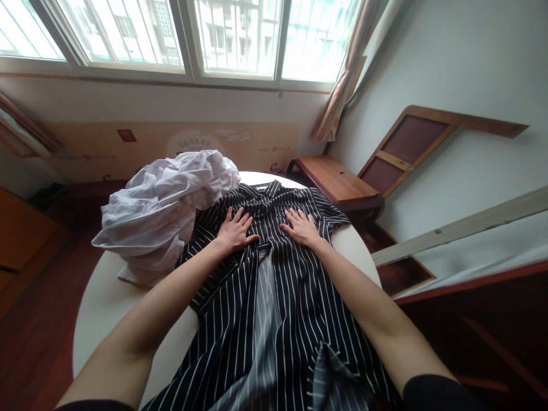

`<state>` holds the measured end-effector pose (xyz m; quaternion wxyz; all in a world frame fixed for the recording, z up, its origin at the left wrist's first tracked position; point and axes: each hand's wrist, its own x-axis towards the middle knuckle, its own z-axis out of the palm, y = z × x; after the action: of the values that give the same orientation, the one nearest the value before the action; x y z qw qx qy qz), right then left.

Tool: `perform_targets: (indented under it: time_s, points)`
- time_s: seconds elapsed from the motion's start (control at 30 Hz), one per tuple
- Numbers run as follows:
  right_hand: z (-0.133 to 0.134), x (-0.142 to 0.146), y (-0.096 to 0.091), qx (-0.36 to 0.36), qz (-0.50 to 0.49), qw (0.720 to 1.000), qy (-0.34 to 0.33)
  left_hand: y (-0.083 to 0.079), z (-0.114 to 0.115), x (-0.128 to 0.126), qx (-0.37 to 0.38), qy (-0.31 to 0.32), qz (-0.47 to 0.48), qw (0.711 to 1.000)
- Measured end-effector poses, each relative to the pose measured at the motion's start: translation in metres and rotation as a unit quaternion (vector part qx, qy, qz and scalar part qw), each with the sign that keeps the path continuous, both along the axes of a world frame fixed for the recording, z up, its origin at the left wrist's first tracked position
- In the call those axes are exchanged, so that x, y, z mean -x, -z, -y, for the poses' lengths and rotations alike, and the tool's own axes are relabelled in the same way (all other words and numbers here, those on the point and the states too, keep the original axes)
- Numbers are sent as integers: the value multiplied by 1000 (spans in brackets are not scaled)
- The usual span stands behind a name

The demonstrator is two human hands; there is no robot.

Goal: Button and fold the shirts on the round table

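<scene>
A black shirt with white stripes [295, 285] lies spread over a round white table [107, 302], its collar at the far side. Its lower front falls apart, showing the grey inner side, and a corner is folded back at the lower right. My left hand [235, 229] rests flat on the left chest of the shirt with fingers spread. Across the button line, my right hand [302, 226] presses flat on the other side, fingers also apart. Neither hand grips the cloth. A heap of crumpled white fabric [162, 200] sits left of the shirt, partly over its left shoulder.
Behind the table are a low printed board [257, 140] and barred windows [240, 40]. A wooden bench [338, 180] and a wood-framed panel [406, 142] stand by the right wall. An orange-brown cabinet [25, 240] is at the left.
</scene>
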<state>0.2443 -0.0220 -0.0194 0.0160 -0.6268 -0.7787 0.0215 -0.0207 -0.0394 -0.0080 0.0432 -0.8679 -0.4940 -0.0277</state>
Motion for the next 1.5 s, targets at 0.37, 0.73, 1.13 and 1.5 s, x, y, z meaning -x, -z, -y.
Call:
perform_targets:
  time_s: [0.37, 0.73, 1.13, 1.5]
  points:
    - [46, 23, -28, -174, -167, 970, -20, -38, 48, -14, -59, -65, 63, 994]
    - [127, 52, -16, -48, -206, 976, -62, -38, 120, -27, -25, -43, 81, 995]
    - [107, 34, -30, -79, -211, 974, -7, -31, 99, -19, 156, 78, 292, 940]
    - [31, 22, -3, 30, -35, 999, -16, 5, 31, -7, 94, -1, 48, 994]
